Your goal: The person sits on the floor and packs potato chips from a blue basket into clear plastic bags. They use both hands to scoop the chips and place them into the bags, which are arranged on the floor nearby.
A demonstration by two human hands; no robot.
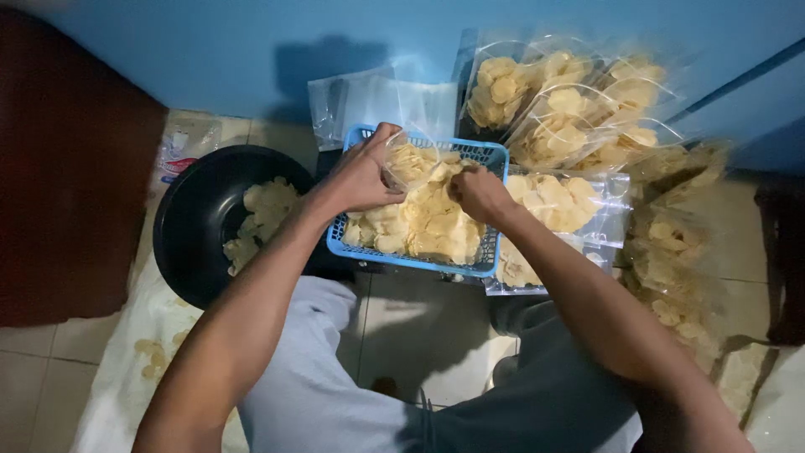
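A blue plastic basket (412, 262) full of pale yellow chips (428, 222) sits on the floor between my knees. My left hand (362, 178) grips the mouth of a clear plastic bag (408, 159) held over the basket, with some chips inside it. My right hand (478, 193) is closed around a handful of chips right beside the bag's opening.
A black round bowl (193, 218) with some chips stands to the left. Several filled clear bags of chips (562, 109) pile up at the back right and along the right side. Empty clear bags (377, 96) lean on the blue wall behind. A dark wooden door is at far left.
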